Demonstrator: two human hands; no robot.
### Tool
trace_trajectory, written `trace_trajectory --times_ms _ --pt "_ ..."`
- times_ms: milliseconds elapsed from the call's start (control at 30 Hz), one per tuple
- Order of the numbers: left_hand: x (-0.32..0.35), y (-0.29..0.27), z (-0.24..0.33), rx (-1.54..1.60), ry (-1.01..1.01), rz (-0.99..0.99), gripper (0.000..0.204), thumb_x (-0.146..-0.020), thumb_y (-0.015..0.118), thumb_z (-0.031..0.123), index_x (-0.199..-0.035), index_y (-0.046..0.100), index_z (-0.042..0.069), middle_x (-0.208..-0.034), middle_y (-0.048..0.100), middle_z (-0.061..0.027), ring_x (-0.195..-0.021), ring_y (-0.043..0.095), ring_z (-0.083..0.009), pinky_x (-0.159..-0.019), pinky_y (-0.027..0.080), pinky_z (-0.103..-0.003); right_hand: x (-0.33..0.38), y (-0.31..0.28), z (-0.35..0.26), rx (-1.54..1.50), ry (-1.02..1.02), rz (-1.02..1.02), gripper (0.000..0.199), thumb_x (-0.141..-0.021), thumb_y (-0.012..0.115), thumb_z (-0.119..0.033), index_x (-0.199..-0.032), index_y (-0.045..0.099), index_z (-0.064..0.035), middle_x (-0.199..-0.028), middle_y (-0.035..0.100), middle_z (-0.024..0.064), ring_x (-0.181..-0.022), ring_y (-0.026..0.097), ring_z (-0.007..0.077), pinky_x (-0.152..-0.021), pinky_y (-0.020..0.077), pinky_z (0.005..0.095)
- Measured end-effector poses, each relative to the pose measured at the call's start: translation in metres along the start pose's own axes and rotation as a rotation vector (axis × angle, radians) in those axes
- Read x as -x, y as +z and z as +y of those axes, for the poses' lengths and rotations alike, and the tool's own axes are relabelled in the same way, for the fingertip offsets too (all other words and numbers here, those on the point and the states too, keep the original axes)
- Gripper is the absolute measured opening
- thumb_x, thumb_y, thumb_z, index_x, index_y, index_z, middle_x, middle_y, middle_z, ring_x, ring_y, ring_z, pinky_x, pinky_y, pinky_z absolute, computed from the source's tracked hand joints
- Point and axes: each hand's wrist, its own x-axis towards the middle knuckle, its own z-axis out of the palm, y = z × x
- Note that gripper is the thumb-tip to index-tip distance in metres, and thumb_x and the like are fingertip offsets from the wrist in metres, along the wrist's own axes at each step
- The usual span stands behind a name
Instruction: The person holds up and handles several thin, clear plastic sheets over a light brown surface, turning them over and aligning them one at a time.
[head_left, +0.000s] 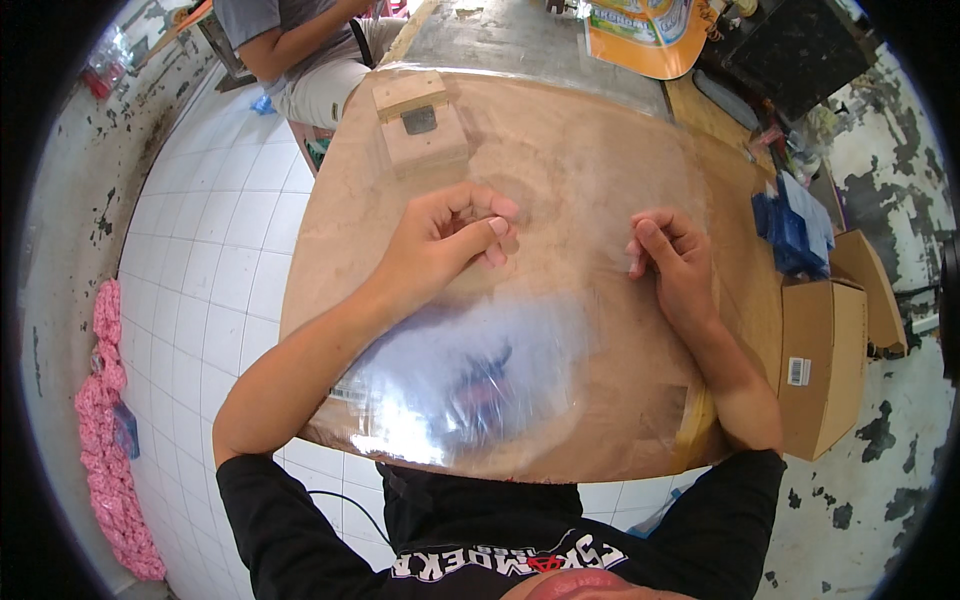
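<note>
Both of my hands are over the brown tabletop (pixel 590 170), apart from each other. My left hand (pixel 455 230) is left of the middle, its fingers curled and the thumb tip close against them. Opposite it, my right hand (pixel 672 255) has bent fingers with the thumb pressed to the index finger. Anything pinched in either hand is too small or too clear to make out. Beyond my left hand sits a small wooden block (pixel 425 150) with a dark metal plate on it. Clear, shiny plastic (pixel 480 370) covers the table's near part and reflects the light.
Another person (pixel 300 60) sits at the far left corner of the table. To the right stand an open cardboard box (pixel 825 355) and blue packets (pixel 793 225). An orange printed sheet (pixel 640 40) lies at the back. A pink bundle (pixel 105 430) rests on the floor by the left wall.
</note>
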Motion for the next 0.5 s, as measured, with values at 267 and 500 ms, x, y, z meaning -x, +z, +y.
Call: trace_trajectory --times_ms 267,500 --pt "0.0016 0.0031 0.0000 0.039 0.000 -0.017 0.018 -0.096 0.057 0.013 -0.108 0.060 0.001 -0.089 0.068 -0.0094 -0.073 0.063 -0.0114 -0.068 0.051 -0.025 0.0049 -0.0032 -0.0029 -0.029 -0.021 -0.077 0.016 -0.094 0.061 -0.016 -0.096 0.065 -0.0003 -0.072 0.063 0.0032 -0.059 0.056 0.0081 -0.056 0.0441 0.0211" --pt "0.0016 0.0070 0.0020 -0.023 0.048 0.014 0.016 -0.092 0.063 0.010 -0.102 0.061 -0.002 -0.080 0.068 -0.0073 -0.067 0.062 -0.0096 -0.062 0.051 -0.023 0.0079 -0.0056 -0.0035 -0.049 -0.067 -0.160 0.013 -0.094 0.061 -0.013 -0.095 0.064 0.0000 -0.072 0.064 0.0043 -0.061 0.057 0.0086 -0.056 0.0454 0.0223"
